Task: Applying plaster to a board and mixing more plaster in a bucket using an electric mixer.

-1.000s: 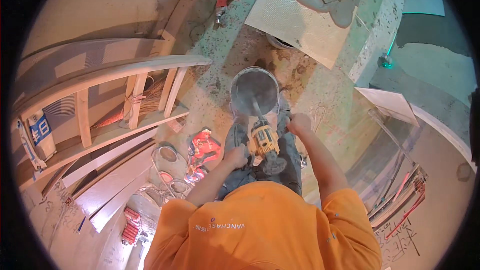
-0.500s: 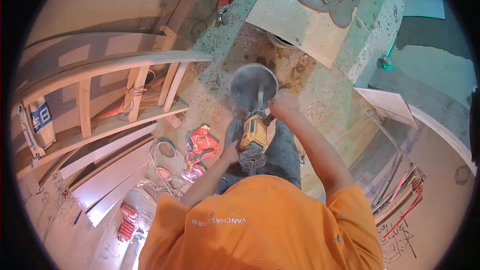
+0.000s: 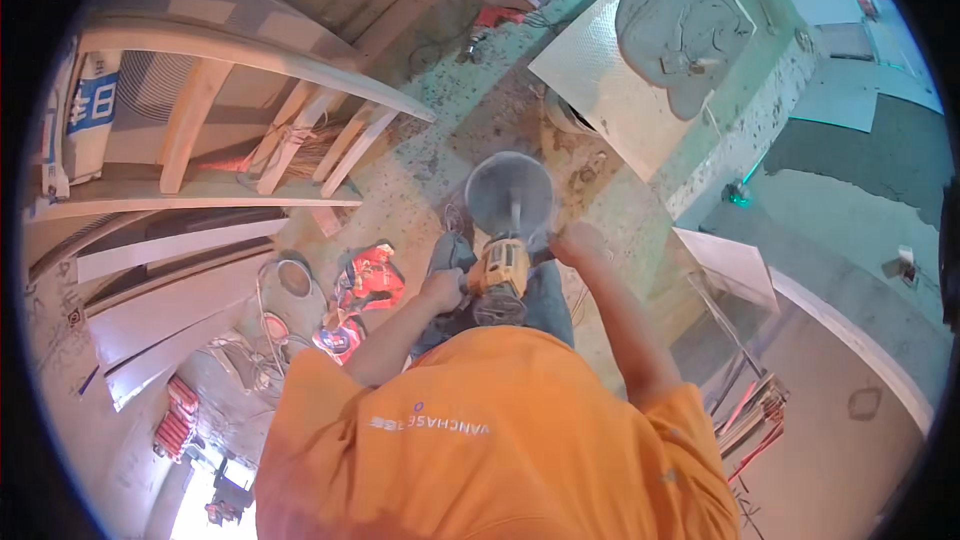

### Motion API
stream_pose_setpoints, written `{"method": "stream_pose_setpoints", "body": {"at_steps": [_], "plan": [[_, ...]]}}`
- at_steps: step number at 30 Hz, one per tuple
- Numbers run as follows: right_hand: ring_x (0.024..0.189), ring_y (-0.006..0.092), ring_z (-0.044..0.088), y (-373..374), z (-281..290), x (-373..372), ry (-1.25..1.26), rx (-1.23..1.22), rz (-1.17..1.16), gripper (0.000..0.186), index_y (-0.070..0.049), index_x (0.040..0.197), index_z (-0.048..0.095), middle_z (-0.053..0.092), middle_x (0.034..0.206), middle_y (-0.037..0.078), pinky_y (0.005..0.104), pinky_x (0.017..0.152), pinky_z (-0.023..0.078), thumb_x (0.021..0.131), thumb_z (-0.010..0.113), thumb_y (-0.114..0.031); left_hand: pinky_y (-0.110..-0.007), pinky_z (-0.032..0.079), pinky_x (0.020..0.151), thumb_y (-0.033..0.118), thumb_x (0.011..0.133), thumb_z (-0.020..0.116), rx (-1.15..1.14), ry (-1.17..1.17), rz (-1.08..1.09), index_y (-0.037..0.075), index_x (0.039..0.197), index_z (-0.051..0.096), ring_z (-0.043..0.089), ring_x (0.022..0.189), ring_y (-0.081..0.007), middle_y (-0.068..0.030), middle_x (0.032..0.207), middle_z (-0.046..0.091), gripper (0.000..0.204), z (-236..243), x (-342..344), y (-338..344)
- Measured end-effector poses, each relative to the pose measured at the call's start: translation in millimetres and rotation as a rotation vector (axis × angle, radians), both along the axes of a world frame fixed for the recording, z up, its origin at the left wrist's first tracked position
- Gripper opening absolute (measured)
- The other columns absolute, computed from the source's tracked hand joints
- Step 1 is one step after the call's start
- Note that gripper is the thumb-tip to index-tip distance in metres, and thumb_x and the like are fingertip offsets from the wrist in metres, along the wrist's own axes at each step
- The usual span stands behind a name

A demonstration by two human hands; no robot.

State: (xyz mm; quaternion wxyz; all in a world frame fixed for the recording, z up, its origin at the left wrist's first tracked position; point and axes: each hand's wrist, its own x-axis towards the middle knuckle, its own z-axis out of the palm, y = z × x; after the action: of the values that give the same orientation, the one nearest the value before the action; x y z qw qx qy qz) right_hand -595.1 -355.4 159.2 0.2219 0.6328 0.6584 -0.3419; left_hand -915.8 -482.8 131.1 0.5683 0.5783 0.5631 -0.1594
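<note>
A yellow handheld power mixer [image 3: 500, 265] is in front of my body, its motor end towards me. From it a rod reaches forward into a dark round bucket [image 3: 484, 183] on the floor. My right hand [image 3: 578, 242] closes round a side handle at the mixer's right. On the opposite side my left hand [image 3: 442, 292] is wrapped about the other handle. The inside of the bucket looks grey and hazy, so I cannot make out the rod's lower end.
Ahead right, a pale board [image 3: 590, 65] carries grey mortar [image 3: 672, 30]. A wooden frame [image 3: 260, 65] stands at the left, near red bags [image 3: 370, 278]. A red drill [image 3: 490, 25] lies beyond the bucket. Long strips and rods [image 3: 745, 410] lie at the right.
The whole view has shifted and turned. The mixer is held closer to my body, and my left hand shows more plainly at its handle. Both hands keep their hold.
</note>
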Motion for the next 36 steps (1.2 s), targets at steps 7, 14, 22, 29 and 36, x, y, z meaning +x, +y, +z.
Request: {"method": "stream_pose_setpoints", "body": {"at_steps": [7,14,22,29,36], "plan": [[0.082,0.0365,0.073,42.1,11.9,-38.7,-0.098,0.262,0.343,0.034,-0.011,0.076,0.076,0.074,0.084,0.016,0.0507,0.070,0.055,0.091,0.056,-0.034,-0.046,0.055,0.080,0.028,0.078,0.070,0.035,-0.135,0.084,0.003,0.093,0.071,0.071,0.094,-0.0371,-0.0217,0.097,0.073,0.029,-14.0,-20.5,0.5],[0.081,0.0296,0.074,67.6,8.4,-73.0,-0.023,0.250,0.756,0.028,-0.012,0.081,0.078,0.075,0.089,0.012,0.0470,0.067,0.057,0.089,0.056,-0.027,-0.044,0.056,0.075,0.039,0.076,0.074,0.138,-0.342,0.465,0.007,0.090,0.076,0.073,0.083,-0.0328,-0.0167,0.081,0.073,0.035,-174.6,-40.5,-95.0],[0.086,0.0351,0.074,22.1,31.9,-46.6,-0.065,0.399,0.658,0.027,-0.013,0.084,0.078,0.076,0.094,0.015,0.0487,0.068,0.056,0.091,0.054,-0.023,-0.043,0.056,0.078,0.049,0.074,0.078,0.260,-0.108,0.260,0.009,0.103,0.075,0.072,0.088,-0.0322,-0.0166,0.096,0.074,0.050,-38.8,1.8,-60.1],[0.096,0.0374,0.072,-5.4,-7.0,43.1,-0.023,0.036,0.436,0.040,-0.008,0.096,0.077,0.074,0.101,0.020,0.0524,0.083,0.055,0.093,0.049,-0.037,-0.047,0.054,0.083,0.036,0.075,0.076,-0.042,0.035,0.124,0.007,0.106,0.070,0.069,0.098,-0.0389,-0.0219,0.103,0.072,0.042,21.7,51.6,-22.6],[0.096,0.0361,0.072,-37.2,-17.8,65.1,-0.117,-0.065,0.334,0.048,-0.006,0.100,0.076,0.074,0.103,0.019,0.0521,0.083,0.054,0.096,0.045,-0.043,-0.050,0.053,0.085,0.035,0.075,0.076,-0.023,0.028,0.105,0.005,0.101,0.068,0.068,0.101,-0.0419,-0.0242,0.105,0.071,0.040,34.8,83.7,-44.9]]}}
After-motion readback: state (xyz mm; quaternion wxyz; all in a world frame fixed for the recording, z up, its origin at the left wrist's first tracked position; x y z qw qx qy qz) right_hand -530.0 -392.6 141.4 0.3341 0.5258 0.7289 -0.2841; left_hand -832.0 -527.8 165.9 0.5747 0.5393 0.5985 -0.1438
